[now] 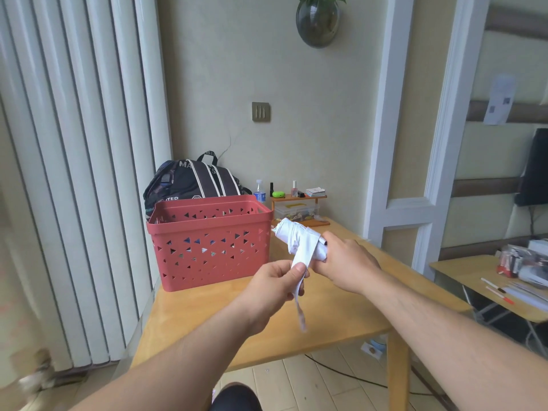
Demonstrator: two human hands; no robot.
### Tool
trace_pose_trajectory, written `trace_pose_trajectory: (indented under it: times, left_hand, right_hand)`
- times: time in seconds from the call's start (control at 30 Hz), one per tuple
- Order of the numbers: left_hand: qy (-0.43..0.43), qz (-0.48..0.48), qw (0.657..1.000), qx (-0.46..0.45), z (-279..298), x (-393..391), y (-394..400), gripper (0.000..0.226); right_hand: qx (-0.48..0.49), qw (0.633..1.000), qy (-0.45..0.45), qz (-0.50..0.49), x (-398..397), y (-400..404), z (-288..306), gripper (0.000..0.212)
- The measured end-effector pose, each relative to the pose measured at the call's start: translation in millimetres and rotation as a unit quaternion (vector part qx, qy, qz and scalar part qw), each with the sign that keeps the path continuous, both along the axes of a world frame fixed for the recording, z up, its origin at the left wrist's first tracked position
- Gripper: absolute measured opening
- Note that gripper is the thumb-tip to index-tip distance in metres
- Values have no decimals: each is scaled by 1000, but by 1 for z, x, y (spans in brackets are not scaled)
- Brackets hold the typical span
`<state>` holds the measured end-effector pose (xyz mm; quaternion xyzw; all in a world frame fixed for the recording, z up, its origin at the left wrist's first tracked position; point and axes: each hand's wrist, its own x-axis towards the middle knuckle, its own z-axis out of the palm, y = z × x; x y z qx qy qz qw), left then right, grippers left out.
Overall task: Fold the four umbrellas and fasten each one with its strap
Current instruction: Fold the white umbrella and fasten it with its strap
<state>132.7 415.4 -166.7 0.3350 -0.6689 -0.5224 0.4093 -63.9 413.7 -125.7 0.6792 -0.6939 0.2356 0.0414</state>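
Note:
A white folded umbrella (pixel 293 237) is held above the wooden table (pixel 332 318), its tip pointing left toward the red basket (pixel 210 241). My right hand (pixel 347 266) grips the umbrella's handle end. My left hand (pixel 275 287) pinches the white strap (pixel 299 280), which runs from the umbrella down through my fingers, its loose end hanging below. Through the basket's triangular holes I see dark and light shapes, too hidden to name.
A black backpack (pixel 192 182) stands behind the basket. A small wooden shelf (pixel 298 198) with bottles and a clear box sits at the table's back right corner. A second table (pixel 504 289) with papers and pens stands to the right. A cable lies on the floor.

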Motion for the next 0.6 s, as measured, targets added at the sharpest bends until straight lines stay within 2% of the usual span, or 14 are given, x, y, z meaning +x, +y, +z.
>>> trace_pose_trajectory:
  times: [0.07,0.13,0.3,0.53,0.6]
  left_hand:
    - [32,-4,999,-7,2,-1,3,29]
    - [61,-19,998,23,7,-2,5,27]
    - [21,7,998,51,12,4,4,28]
    - [6,13,996,87,2,21,-7,27]
    - [3,18,996,92,0,27,-12,26]
  right_hand:
    - [-4,1000,5,-15,-6,0,0,38]
    - [-2,1000,14,-26,-11,-1,-1,42]
    - [3,1000,-13,-28,-16,-2,-2,43]
    - [41,987,-150,45,5,12,10,53]
    - [67,975,-197,78,13,19,13,48]
